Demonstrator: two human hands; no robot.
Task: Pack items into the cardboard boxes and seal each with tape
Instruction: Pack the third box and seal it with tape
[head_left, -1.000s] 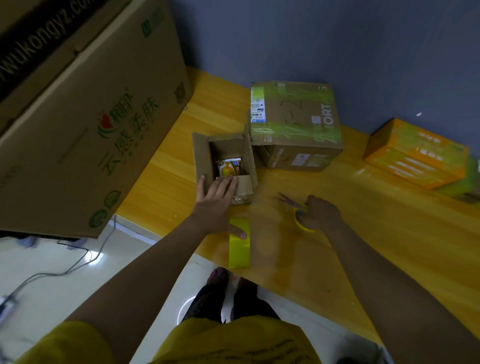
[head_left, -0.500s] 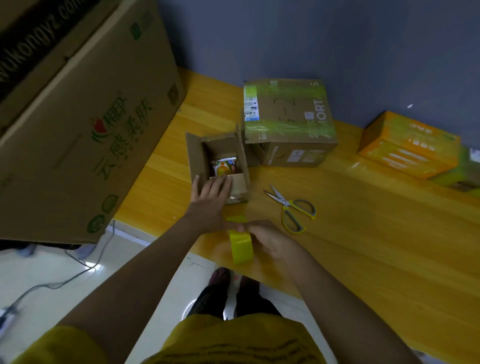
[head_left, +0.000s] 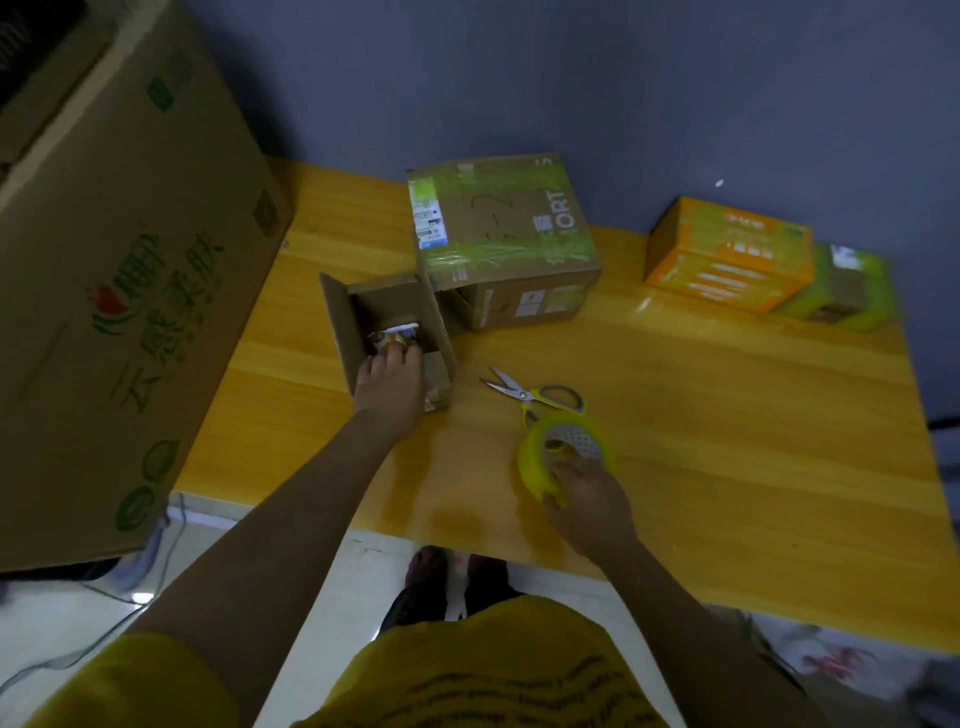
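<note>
While my left hand (head_left: 390, 382) presses flat-fingered on the small open box (head_left: 387, 332), my right hand (head_left: 587, 499) grips the tape roll (head_left: 563, 457) well right of it.

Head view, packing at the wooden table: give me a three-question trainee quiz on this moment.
1. True or false: the small open cardboard box is already taped shut.
2. Which hand holds the yellow roll of tape? A left, B right, C neither.
3. Fill in: the yellow-handled scissors lie on the ____ table.

Key:
1. False; its flaps stand open, and the left hand rests at its opening.
2. B; the right hand holds it.
3. Wooden.
</note>
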